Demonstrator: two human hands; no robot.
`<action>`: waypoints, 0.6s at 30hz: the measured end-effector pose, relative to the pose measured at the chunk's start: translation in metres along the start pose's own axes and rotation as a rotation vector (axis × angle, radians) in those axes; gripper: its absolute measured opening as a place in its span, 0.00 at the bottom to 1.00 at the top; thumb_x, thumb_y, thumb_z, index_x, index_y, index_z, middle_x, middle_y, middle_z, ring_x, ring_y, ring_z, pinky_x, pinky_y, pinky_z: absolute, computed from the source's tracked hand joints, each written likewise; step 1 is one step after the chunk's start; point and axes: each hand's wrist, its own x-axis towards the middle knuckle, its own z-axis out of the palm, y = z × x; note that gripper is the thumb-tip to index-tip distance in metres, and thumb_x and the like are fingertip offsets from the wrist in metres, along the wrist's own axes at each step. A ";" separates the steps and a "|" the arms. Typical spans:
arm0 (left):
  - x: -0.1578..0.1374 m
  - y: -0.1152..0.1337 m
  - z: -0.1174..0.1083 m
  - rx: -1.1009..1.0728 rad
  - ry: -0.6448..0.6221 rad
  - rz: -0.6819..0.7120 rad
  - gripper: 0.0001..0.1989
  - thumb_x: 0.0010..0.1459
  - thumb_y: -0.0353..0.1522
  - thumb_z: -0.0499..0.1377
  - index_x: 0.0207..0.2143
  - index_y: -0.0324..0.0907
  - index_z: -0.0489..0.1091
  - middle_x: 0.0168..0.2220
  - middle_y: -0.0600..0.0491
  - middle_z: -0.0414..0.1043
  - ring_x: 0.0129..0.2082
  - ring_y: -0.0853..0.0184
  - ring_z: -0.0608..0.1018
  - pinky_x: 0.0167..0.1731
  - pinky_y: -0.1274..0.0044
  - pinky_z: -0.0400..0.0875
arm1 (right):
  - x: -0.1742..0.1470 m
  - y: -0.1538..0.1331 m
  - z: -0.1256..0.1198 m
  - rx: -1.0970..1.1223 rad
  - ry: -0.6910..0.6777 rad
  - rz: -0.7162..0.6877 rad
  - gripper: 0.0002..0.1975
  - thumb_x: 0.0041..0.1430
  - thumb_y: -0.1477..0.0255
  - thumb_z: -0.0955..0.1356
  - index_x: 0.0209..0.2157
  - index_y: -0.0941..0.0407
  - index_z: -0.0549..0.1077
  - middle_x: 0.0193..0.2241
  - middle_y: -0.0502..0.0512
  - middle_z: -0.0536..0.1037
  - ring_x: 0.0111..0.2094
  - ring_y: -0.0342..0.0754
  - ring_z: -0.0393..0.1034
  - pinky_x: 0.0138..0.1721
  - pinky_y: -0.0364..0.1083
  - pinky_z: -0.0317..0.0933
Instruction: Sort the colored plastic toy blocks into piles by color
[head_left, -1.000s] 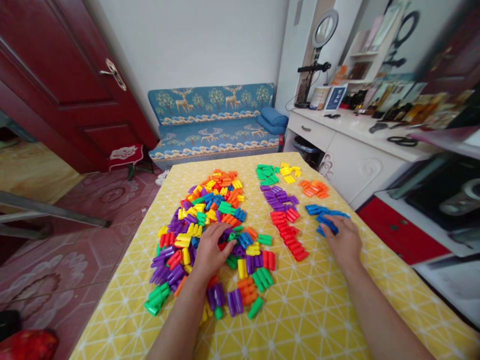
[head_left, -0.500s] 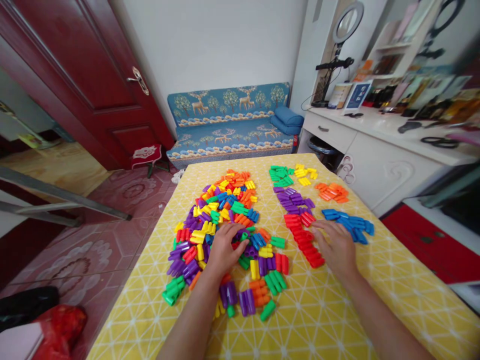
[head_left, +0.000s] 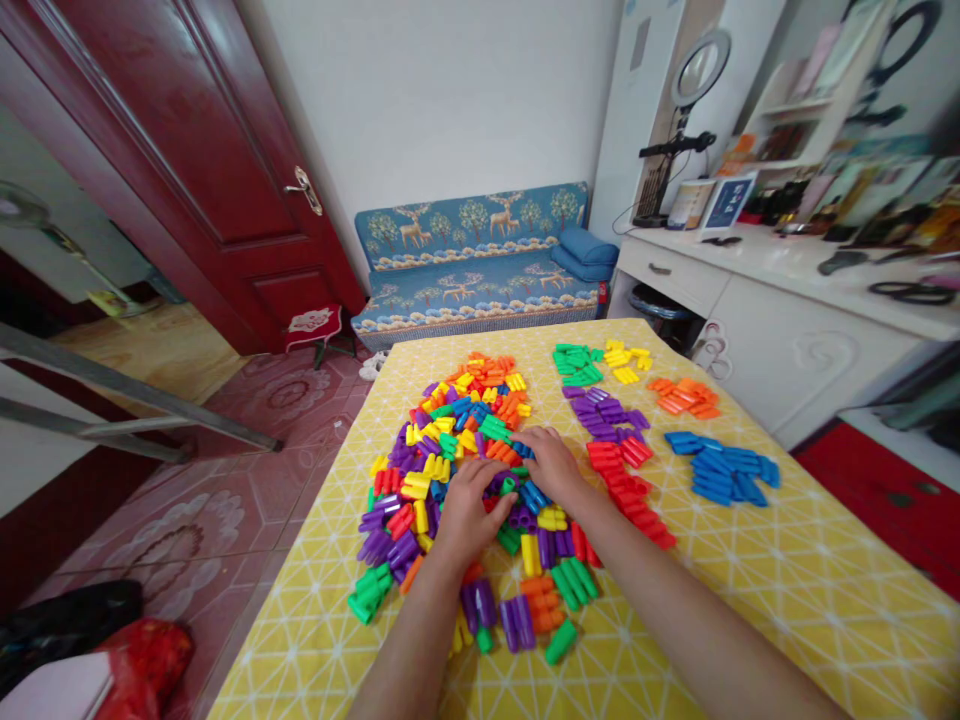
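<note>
A large mixed heap of plastic building pieces [head_left: 431, 466], shaped like short joined tubes, lies on the yellow patterned tablecloth [head_left: 675, 620]. Over its middle rests my left hand [head_left: 469, 508], thumb apart from bent fingers, close to purple and green pieces. My right hand [head_left: 553, 465] reaches in from the right, fingers stretched and angled down beside a blue piece [head_left: 534, 497]; I see nothing held in either hand. To the right are sorted groups: red pieces [head_left: 630, 492], purple pieces [head_left: 604, 412], green pieces [head_left: 577, 364], yellow pieces [head_left: 624, 360], orange pieces [head_left: 684, 397] and blue pieces [head_left: 724, 468].
Behind the table stands a blue sofa [head_left: 480, 285] with a deer pattern. A white dresser [head_left: 795, 300] with a ring light [head_left: 701, 68] is at the right. At the left are a red door [head_left: 202, 150], a small stool [head_left: 313, 325] and a metal frame [head_left: 142, 410].
My right hand has moved left from the red pieces to the mixed heap. My left hand stays over the heap. The view has shifted slightly.
</note>
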 end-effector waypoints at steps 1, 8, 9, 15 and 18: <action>0.000 0.000 0.000 -0.002 0.001 0.001 0.17 0.56 0.34 0.62 0.49 0.45 0.70 0.48 0.47 0.73 0.51 0.57 0.73 0.53 0.62 0.68 | -0.001 0.000 0.001 -0.019 0.004 0.020 0.25 0.50 0.82 0.68 0.49 0.49 0.75 0.47 0.56 0.76 0.51 0.53 0.66 0.54 0.52 0.60; 0.000 -0.001 0.001 0.023 0.010 -0.001 0.16 0.57 0.35 0.62 0.49 0.46 0.71 0.48 0.48 0.74 0.51 0.57 0.73 0.54 0.62 0.67 | -0.015 -0.007 -0.018 0.209 0.130 0.197 0.18 0.51 0.74 0.69 0.46 0.54 0.71 0.41 0.57 0.78 0.44 0.52 0.72 0.48 0.50 0.63; 0.000 -0.001 0.001 0.024 0.006 0.000 0.16 0.57 0.34 0.62 0.49 0.46 0.71 0.48 0.48 0.74 0.51 0.57 0.73 0.54 0.62 0.67 | -0.019 -0.009 -0.021 0.323 0.154 0.215 0.16 0.52 0.72 0.68 0.45 0.54 0.70 0.40 0.56 0.79 0.43 0.51 0.73 0.47 0.49 0.64; 0.000 -0.005 0.002 0.033 -0.007 0.022 0.16 0.58 0.35 0.61 0.49 0.46 0.70 0.49 0.48 0.73 0.52 0.57 0.73 0.53 0.62 0.69 | -0.050 -0.012 -0.037 0.946 0.252 0.395 0.16 0.57 0.64 0.65 0.45 0.54 0.69 0.36 0.55 0.79 0.34 0.49 0.75 0.32 0.46 0.67; -0.001 -0.007 0.002 0.040 -0.002 0.029 0.16 0.58 0.35 0.61 0.50 0.46 0.70 0.49 0.47 0.73 0.52 0.57 0.73 0.53 0.62 0.69 | -0.064 0.008 -0.056 0.893 0.453 0.440 0.21 0.55 0.60 0.67 0.48 0.55 0.69 0.35 0.56 0.78 0.32 0.49 0.73 0.29 0.45 0.65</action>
